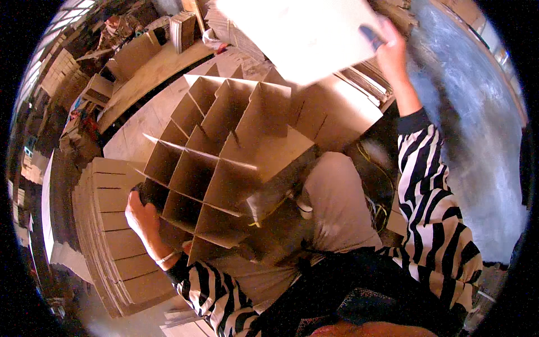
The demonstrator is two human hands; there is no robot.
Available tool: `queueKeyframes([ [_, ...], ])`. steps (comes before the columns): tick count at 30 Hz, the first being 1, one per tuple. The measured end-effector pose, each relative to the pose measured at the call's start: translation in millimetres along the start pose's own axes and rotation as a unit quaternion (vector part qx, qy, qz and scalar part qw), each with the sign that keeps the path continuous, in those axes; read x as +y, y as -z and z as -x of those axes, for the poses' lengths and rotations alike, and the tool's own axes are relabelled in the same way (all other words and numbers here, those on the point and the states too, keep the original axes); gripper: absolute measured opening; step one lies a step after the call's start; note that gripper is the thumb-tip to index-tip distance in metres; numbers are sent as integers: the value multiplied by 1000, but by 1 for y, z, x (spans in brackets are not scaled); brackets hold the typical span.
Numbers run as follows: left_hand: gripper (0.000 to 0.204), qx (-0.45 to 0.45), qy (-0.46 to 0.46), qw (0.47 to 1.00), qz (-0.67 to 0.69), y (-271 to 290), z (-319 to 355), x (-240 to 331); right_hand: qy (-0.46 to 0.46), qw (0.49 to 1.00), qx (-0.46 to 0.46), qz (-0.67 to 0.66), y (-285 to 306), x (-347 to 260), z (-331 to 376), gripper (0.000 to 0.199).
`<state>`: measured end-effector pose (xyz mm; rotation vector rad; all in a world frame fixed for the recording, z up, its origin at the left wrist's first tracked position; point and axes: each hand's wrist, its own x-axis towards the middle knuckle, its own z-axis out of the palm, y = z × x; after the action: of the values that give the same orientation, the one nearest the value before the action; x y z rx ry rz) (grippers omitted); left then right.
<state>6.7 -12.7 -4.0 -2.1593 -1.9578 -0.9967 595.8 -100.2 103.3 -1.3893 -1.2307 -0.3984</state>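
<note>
A partly assembled cardboard divider grid (pixel 216 160), made of slotted strips crossing into several square cells, stands tilted in front of me. My left hand (pixel 145 218) grips its lower left edge, some fingertips hidden behind the cardboard. Out at the upper right, my right hand (pixel 389 49) holds a large pale cardboard sheet (pixel 303 36) by its right edge. A dark covering shows on one of that hand's digits. The sheet is raised, brightly lit and apart from the grid.
Slotted cardboard strips (pixel 115 224) are stacked at my left. More slotted pieces (pixel 337 109) lie beyond my knee (pixel 337 191). A wooden plank (pixel 154 78) holds cardboard at the far left. Yellow strands (pixel 382 208) lie near my leg, and bluish-grey floor (pixel 471 112) stretches along the right.
</note>
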Motion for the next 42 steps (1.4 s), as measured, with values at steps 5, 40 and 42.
queueKeyframes([
  [5,33,-23,4,999,48,-13,-7,11,-63,979,-73,-181,-35,41,-36,28],
  [40,26,3,-37,998,40,-6,-2,16,-138,909,-258,-297,-154,-7,89,27],
  [42,25,12,-44,998,38,-7,-1,14,-140,895,-247,-343,-139,-6,78,32],
])
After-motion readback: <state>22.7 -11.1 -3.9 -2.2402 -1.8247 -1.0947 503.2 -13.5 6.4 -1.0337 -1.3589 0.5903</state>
